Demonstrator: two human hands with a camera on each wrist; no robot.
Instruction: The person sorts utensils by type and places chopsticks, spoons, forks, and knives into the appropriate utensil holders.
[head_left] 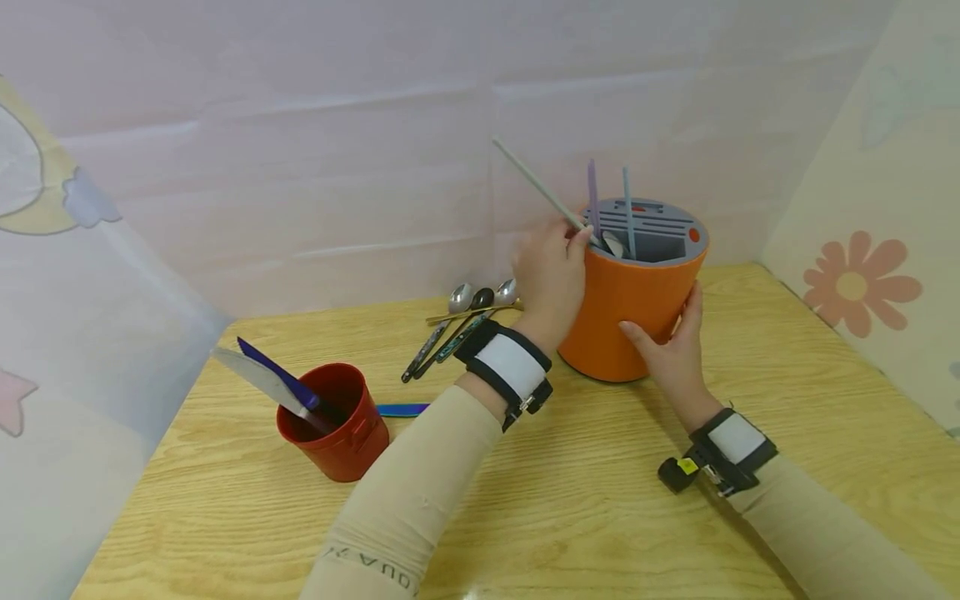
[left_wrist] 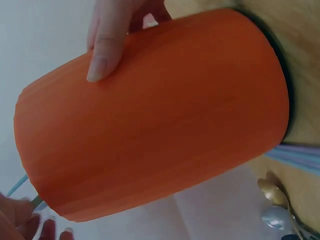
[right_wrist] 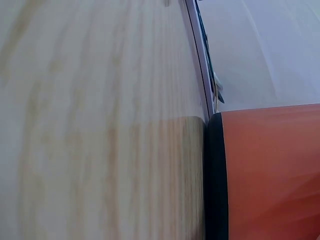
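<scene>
My left hand (head_left: 551, 279) pinches a long pale green chopstick (head_left: 536, 183) at the rim of an orange utensil holder (head_left: 622, 304). The chopstick slants up to the left, its lower end at the holder's grey slotted top. Upright in that top stand a purple stick (head_left: 592, 192) and a light blue stick (head_left: 628, 208), beside a spoon's bowl (head_left: 613, 243). My right hand (head_left: 678, 362) grips the holder's lower right side, thumb in front; its other fingers are partly hidden. In the left wrist view, left fingertips (left_wrist: 47, 231) show beside the holder's top end.
Left of the holder, several spoons (head_left: 459, 300) lie crossed with a thin gold handle (head_left: 480, 312). A red cup (head_left: 341, 442) holds a purple knife (head_left: 281, 375) and a pale-bladed knife (head_left: 258, 375). An iridescent blue handle (head_left: 402, 410) lies behind my left forearm. A wall stands behind the table.
</scene>
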